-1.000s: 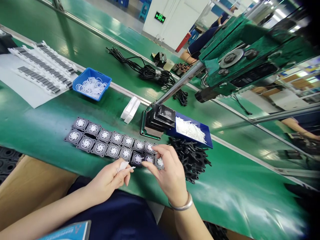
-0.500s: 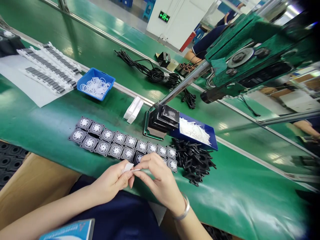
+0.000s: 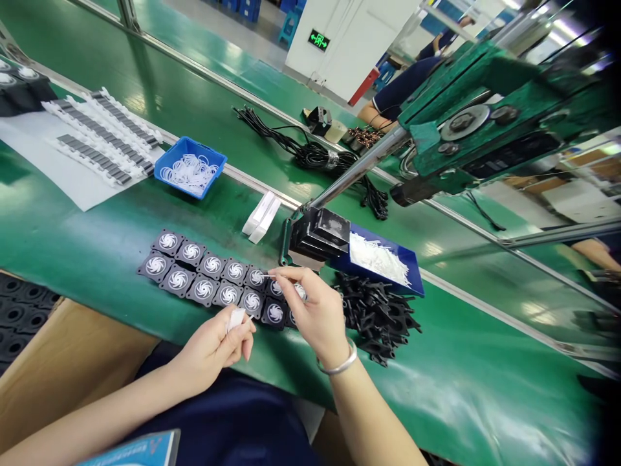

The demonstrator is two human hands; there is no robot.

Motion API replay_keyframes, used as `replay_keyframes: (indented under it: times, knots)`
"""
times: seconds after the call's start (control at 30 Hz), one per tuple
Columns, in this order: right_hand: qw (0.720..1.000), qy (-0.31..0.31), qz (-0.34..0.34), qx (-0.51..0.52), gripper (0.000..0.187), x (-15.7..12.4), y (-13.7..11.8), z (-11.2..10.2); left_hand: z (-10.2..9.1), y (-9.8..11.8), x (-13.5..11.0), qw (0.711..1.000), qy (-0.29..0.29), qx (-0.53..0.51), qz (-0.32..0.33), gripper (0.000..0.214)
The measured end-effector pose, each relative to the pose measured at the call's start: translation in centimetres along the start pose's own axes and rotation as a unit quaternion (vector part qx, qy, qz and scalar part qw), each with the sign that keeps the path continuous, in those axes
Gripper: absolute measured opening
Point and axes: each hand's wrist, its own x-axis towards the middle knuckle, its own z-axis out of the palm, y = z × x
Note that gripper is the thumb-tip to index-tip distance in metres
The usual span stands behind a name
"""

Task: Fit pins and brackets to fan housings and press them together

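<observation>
Two rows of small black square parts (image 3: 178, 280) with white swirl-shaped centres lie side by side on the green table. My left hand (image 3: 216, 346) is closed around a small white bundle (image 3: 235, 319) at the near side of the rows; a thin white end sticks out by the thumb, and the rest is covered by my fingers. Above the far row, my right hand (image 3: 313, 310) pinches a thin white strip (image 3: 267, 276) between thumb and fingertips. It hides several of the right-hand parts. Whether the strip touches the part beneath it I cannot tell.
A green press (image 3: 485, 116) leans over the right, its black base block (image 3: 320, 236) behind the rows. Nearby are a dark blue bin (image 3: 413, 259) of white strips, piled black pieces (image 3: 378, 317), white blocks (image 3: 262, 217) and a blue tray (image 3: 220, 165) of white rings. Another person's arm (image 3: 376, 116) is beyond.
My hands were together over the near row. The right has moved up and away to the far row with a white strip; the left has shifted slightly left, keeping its white bundle.
</observation>
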Motion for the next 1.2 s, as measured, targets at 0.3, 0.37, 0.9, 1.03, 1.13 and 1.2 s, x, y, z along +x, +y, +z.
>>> replay_keyframes:
  times: [0.3,0.37,0.9,1.03,1.13,1.2]
  knots:
    - [0.992,-0.048,-0.064,-0.102,0.009,1.0,1.4,1.9,-0.4,0.8,0.1,0.999,-0.029,0.014,-0.003,0.038]
    - [0.987,-0.046,-0.078,-0.135,0.009,1.3,1.2,1.4,-0.4,1.0,0.1,0.999,-0.032,0.012,-0.002,0.039]
    - [0.988,-0.063,0.022,0.137,0.007,-2.1,-2.0,0.0,-0.2,1.1,0.3,1.0,-0.013,0.012,0.001,0.041]
    - [0.997,-0.002,0.035,0.07,0.014,-1.7,-1.4,-0.4,-0.4,1.1,0.1,0.999,0.032,-0.015,-0.007,0.039]
    - [0.999,-0.024,-0.029,0.005,0.015,-1.5,-1.1,0.2,-0.7,1.2,-0.2,0.999,0.045,0.001,-0.005,0.037]
    - [0.998,-0.026,-0.053,-0.014,0.016,-1.5,-1.1,0.7,-0.9,1.3,-0.4,0.999,0.041,-0.008,-0.008,0.037]
